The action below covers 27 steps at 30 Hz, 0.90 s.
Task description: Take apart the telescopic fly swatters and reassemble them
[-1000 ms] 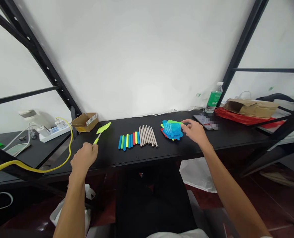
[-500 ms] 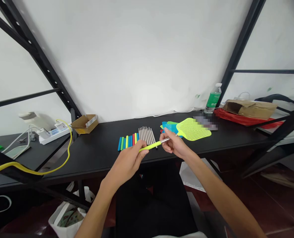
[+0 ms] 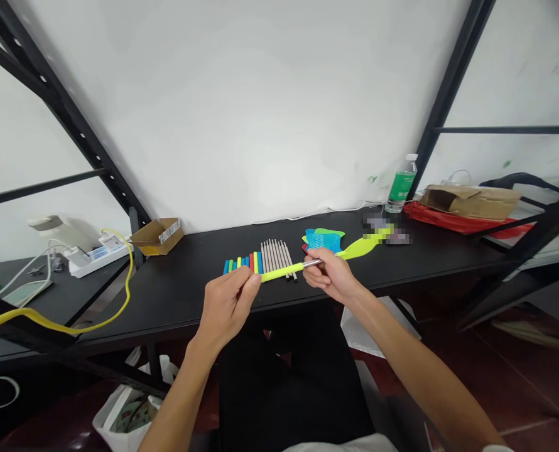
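Fly swatter (image 3: 282, 271), left grip (image 3: 225, 307) clenched on handle (image 3: 272, 275), right grip (image 3: 329, 274) pinching shaft (image 3: 311, 263), bottle label (image 3: 401, 186) unreadable

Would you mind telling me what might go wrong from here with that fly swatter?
The fly swatter's yellow-green plastic handle crosses close over the row of blue, green, yellow and red sticks and the beige rods, so the left hand might nudge them out of line. The yellow-green mesh head, steadied by the right hand at the metal shaft, sits near the blue mesh pieces and could catch them.
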### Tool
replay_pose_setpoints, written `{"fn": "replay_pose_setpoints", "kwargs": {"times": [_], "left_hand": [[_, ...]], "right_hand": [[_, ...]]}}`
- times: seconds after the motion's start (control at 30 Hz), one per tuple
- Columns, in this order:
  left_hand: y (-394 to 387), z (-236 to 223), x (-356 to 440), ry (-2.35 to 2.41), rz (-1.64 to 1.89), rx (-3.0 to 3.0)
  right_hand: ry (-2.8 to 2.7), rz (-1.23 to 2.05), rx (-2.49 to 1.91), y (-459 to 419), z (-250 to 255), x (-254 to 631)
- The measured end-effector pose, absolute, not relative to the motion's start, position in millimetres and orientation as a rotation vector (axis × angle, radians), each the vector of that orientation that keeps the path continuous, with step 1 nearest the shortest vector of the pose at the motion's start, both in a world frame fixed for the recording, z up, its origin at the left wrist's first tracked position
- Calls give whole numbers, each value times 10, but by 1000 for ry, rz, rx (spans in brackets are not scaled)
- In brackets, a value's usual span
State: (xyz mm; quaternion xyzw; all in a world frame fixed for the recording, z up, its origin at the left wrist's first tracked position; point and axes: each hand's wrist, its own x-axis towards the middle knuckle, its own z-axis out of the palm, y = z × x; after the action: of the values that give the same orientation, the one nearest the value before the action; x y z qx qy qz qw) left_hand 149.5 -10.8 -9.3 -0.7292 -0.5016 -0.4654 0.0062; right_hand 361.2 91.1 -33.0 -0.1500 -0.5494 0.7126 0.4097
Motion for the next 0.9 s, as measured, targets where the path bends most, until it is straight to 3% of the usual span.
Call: {"fn": "replay_pose_setpoints", "kwargs": {"times": [0.4, 0.7, 0.9], "left_hand": [[-29, -192, 1563, -1766, -2379, -2083], [-11, -81, 1637, -1967, -2769, -1967], [57, -116, 1585, -2153, -2847, -1935]], "right_hand": [[-1671, 1301, -477, 725, -247, 3632], [-1998, 731, -284, 594, -128, 3757], [-2127, 334, -123, 554, -87, 3737]]}}
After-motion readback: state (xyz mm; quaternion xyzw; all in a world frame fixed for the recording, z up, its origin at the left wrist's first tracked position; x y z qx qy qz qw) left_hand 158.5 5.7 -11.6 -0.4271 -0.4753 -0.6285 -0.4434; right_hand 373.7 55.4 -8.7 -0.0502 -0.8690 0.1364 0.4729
